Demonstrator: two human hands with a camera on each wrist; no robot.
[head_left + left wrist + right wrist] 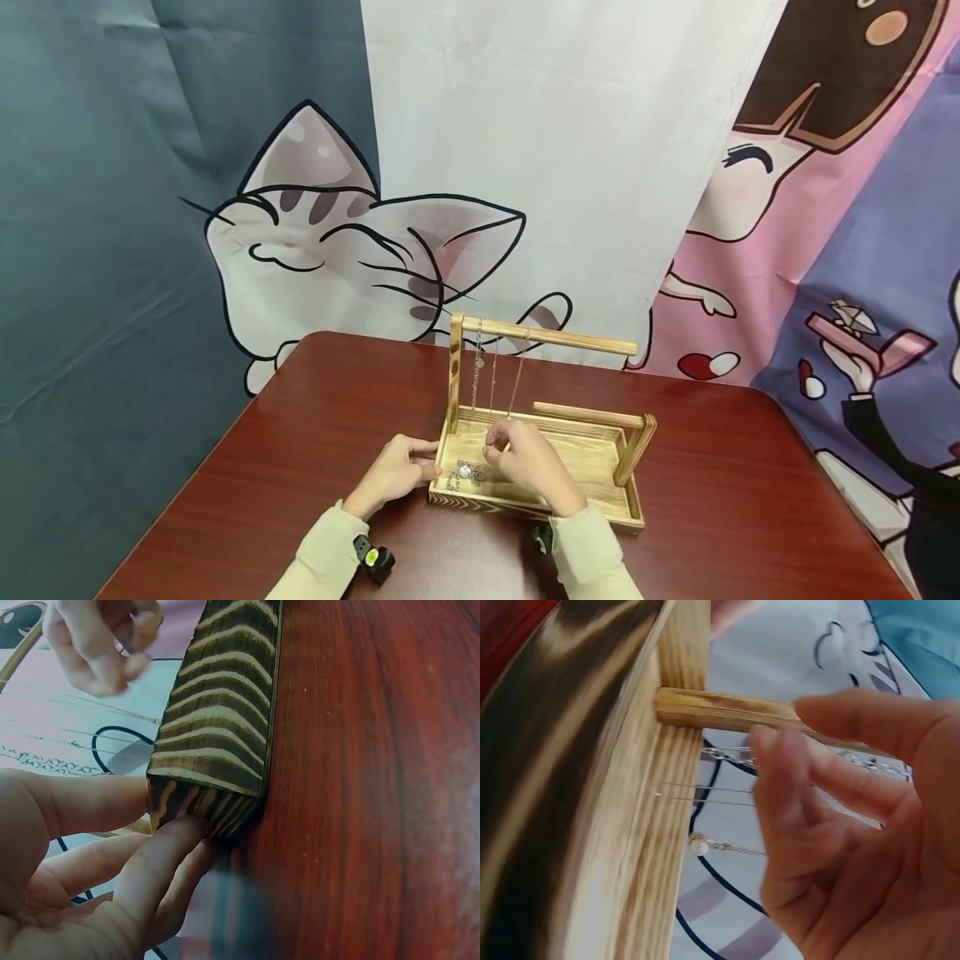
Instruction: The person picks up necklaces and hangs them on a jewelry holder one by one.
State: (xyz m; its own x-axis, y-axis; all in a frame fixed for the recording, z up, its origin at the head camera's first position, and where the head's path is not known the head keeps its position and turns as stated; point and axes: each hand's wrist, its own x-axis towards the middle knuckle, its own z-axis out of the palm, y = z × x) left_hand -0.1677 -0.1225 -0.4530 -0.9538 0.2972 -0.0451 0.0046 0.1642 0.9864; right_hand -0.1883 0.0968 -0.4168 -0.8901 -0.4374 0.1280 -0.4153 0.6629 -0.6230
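Observation:
My left hand (399, 472) grips the left end of a wooden jewelry stand (495, 505), thumb at the rim and fingers against the outer end wall (225, 810). My right hand (527, 464) is over the tray with its fingers loosely bent, the thumb and index finger (855, 709) close together; nothing shows between them. Below it in the tray lies a heap of silver chain (471, 473) with a round pale pendant. Three necklaces hang from the upper bar: a silver chain (476, 379), a thin chain (492, 382) and one with a pearl-like bead (699, 845).
An upright post (454, 375) carries the upper bar (555, 334). A lower bar (588, 414) stands out from a shorter post (634, 450) on the right. The stand is on a red-brown table (337, 400). Behind it hangs a printed curtain (600, 167).

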